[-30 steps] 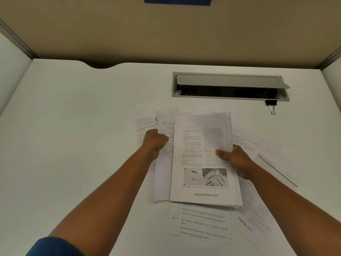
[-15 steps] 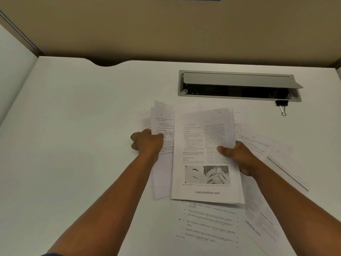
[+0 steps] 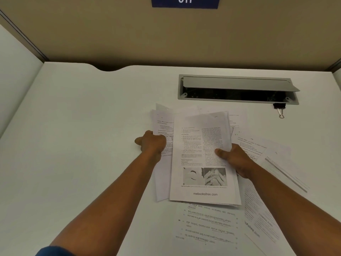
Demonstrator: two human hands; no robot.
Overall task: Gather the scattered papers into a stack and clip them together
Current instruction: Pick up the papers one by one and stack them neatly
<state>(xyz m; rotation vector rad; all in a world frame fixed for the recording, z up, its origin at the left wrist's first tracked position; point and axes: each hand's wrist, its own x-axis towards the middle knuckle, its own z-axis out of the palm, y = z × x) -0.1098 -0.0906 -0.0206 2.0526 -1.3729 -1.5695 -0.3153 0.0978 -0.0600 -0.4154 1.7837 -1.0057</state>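
Lying on the worktop (image 3: 73, 126), printed stack (image 3: 203, 154) was pinched by right hand (image 3: 234, 159); left hand (image 3: 153, 143) fingers were curled on loose sheets (image 3: 162, 124).

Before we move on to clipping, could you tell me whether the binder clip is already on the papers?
No, the binder clip lies on the desk by the cable tray, apart from the papers.

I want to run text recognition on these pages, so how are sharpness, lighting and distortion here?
Head view: soft overall; the stack's body text is unreadable, only its large footer web address reads. Lighting is dim and even, without glare on the desk. Wide-angle bowing bends the partition edges. The binder clip stays distinct.
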